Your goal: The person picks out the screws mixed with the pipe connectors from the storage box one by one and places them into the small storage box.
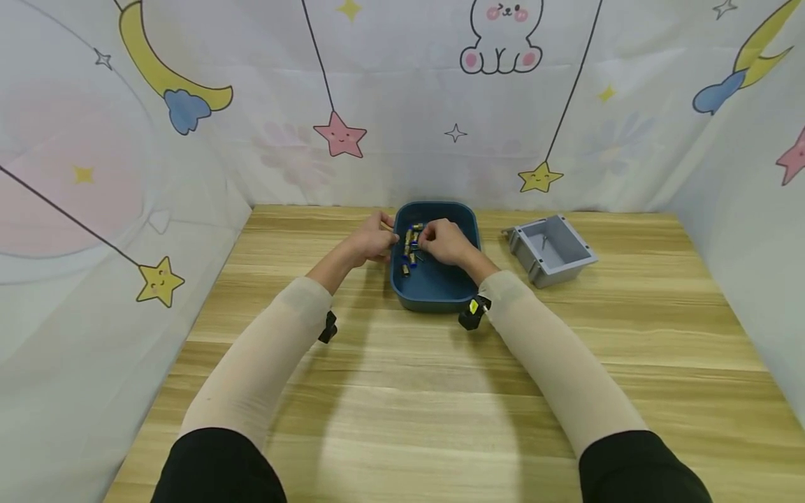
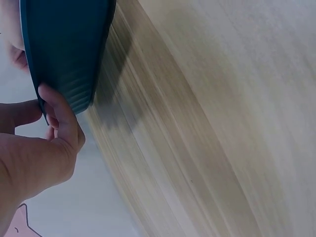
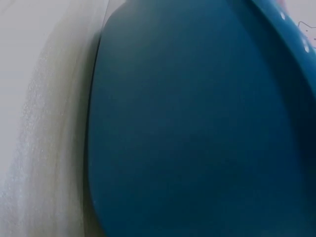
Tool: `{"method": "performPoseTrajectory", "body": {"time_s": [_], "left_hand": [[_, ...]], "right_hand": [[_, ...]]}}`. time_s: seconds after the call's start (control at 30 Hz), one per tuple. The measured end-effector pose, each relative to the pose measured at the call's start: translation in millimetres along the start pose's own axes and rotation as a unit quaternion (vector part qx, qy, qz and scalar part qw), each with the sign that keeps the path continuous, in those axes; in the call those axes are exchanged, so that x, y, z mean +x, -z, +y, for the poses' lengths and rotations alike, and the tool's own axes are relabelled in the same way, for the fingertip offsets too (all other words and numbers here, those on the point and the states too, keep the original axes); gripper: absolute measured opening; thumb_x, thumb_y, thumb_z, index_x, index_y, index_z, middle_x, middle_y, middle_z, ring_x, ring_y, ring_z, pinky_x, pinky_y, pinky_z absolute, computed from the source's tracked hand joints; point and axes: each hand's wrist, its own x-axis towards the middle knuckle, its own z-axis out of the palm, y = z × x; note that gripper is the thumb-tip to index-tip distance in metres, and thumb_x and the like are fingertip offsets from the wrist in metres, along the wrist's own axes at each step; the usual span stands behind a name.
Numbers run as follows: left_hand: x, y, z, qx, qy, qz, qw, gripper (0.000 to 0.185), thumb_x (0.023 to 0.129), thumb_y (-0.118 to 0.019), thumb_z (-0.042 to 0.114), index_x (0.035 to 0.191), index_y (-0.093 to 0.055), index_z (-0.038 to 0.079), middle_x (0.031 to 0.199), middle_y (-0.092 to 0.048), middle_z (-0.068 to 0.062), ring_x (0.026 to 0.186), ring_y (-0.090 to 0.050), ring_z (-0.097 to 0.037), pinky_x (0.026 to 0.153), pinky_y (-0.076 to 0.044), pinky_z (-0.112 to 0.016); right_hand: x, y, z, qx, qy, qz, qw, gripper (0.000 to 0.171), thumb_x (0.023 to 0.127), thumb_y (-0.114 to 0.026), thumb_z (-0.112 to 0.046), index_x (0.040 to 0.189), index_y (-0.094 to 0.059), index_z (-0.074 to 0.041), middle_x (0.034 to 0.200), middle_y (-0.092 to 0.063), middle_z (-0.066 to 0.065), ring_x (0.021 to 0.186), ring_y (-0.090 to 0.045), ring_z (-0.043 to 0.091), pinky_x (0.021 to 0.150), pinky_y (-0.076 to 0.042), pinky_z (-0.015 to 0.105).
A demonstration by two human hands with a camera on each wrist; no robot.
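Setting: a wooden table [image 1: 402,391] walled in by a white cloth printed with stars, moons and a rabbit.
Tray: a dark blue tray [image 1: 440,290] sits at the far middle of the table, a grey box [image 1: 551,250] just to its right.
Left hand: my left hand [image 1: 372,241] pinches the tray's left rim, thumb over the edge.
Right hand: my right hand [image 1: 444,241] is inside the tray, fingers curled onto the small blue-and-brass fittings [image 1: 411,248]; whether it actually holds one I cannot tell.
Handling: the fittings look hard, light and likely to roll, so I judge a fingertip pinch across the body best.
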Motion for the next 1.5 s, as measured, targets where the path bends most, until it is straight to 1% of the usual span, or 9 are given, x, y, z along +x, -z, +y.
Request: {"method": "performPoseTrajectory", "body": {"time_s": [0.1,0.27,0.33,0.53,0.73,0.97,1.03,1.23,1.5], "left_hand": [[0.8,-1.3,0.3,0.006,0.0,0.004,1.0,0.032,0.109,-0.052,0.005,0.136,-0.035,0.005,0.128,-0.052,-0.018,0.093,-0.055,-0.024,0.095,-0.055,-0.055],[2.5,-3.2,2.5,0.017,0.005,0.009,0.9998,0.032,0.109,-0.052,0.004,0.137,-0.035,0.005,0.115,-0.051,-0.013,0.082,-0.051,-0.019,0.086,-0.056,-0.048],[2.5,-4.0,3.5,0.015,0.008,0.009,0.9998,0.033,0.109,-0.052,0.004,0.137,-0.036,0.005,0.111,-0.051,-0.012,0.08,-0.05,-0.018,0.084,-0.056,-0.046],[1.6,-6.3,5.8,0.01,0.016,0.01,0.9998,0.032,0.109,-0.053,0.006,0.136,-0.036,0.007,0.108,-0.05,-0.01,0.079,-0.049,-0.017,0.081,-0.056,-0.042],[3.9,-8.0,5.9,0.0,0.02,0.014,0.9997,0.032,0.109,-0.054,0.006,0.135,-0.037,0.008,0.11,-0.05,-0.01,0.09,-0.053,-0.02,0.073,-0.056,-0.036],[4.3,-8.5,5.5,-0.003,0.025,0.015,0.9996,0.033,0.11,-0.053,0.008,0.139,-0.037,0.009,0.123,-0.049,-0.013,0.103,-0.055,-0.027,0.081,-0.057,-0.041],[4.9,-8.2,4.6,-0.001,0.025,0.018,0.9995,0.034,0.11,-0.054,0.009,0.14,-0.038,0.009,0.124,-0.049,-0.013,0.105,-0.055,-0.028,0.081,-0.057,-0.041],[6.6,-7.7,3.2,-0.002,0.022,0.026,0.9994,0.034,0.109,-0.055,0.009,0.14,-0.039,0.008,0.124,-0.051,-0.013,0.102,-0.056,-0.025,0.076,-0.058,-0.037],[4.7,-4.9,2.4,-0.001,0.019,0.019,0.9996,0.035,0.11,-0.053,0.009,0.141,-0.038,0.008,0.128,-0.051,-0.016,0.097,-0.058,-0.023,0.083,-0.059,-0.042]], "right_hand": [[0,0,-1,0.006,0.012,0.0,1.0,0.014,0.105,-0.065,-0.012,0.103,-0.075,-0.003,0.101,-0.073,0.01,0.088,-0.062,0.024,0.08,-0.052,0.038],[0,0,0,0.011,0.031,0.003,0.999,0.014,0.105,-0.065,-0.012,0.103,-0.075,-0.003,0.1,-0.073,0.009,0.089,-0.063,0.024,0.082,-0.052,0.038],[0,1,0,0.019,0.033,0.005,0.999,0.015,0.105,-0.065,-0.012,0.104,-0.075,-0.002,0.102,-0.073,0.01,0.091,-0.064,0.025,0.084,-0.053,0.039],[-1,7,0,0.038,0.022,0.017,0.999,0.016,0.107,-0.065,-0.015,0.106,-0.075,-0.003,0.106,-0.073,0.011,0.095,-0.066,0.025,0.085,-0.055,0.04],[-3,18,-7,0.064,0.018,0.024,0.997,0.018,0.109,-0.064,-0.018,0.111,-0.074,-0.003,0.109,-0.071,0.011,0.099,-0.065,0.025,0.089,-0.054,0.042],[-6,29,-20,0.06,0.024,0.015,0.998,0.017,0.108,-0.064,-0.016,0.111,-0.073,-0.003,0.108,-0.07,0.011,0.101,-0.064,0.025,0.092,-0.054,0.043],[-7,30,-21,0.057,0.024,0.012,0.998,0.018,0.109,-0.064,-0.017,0.112,-0.073,-0.002,0.109,-0.07,0.011,0.101,-0.064,0.025,0.092,-0.054,0.043],[-11,34,-21,0.054,0.03,0.012,0.998,0.02,0.109,-0.063,-0.017,0.114,-0.072,0.0,0.111,-0.07,0.012,0.102,-0.064,0.026,0.091,-0.054,0.043],[-19,39,-21,0.063,0.05,0.024,0.996,0.017,0.109,-0.063,-0.015,0.111,-0.071,0.0,0.108,-0.068,0.012,0.098,-0.063,0.026,0.088,-0.053,0.041]]}}
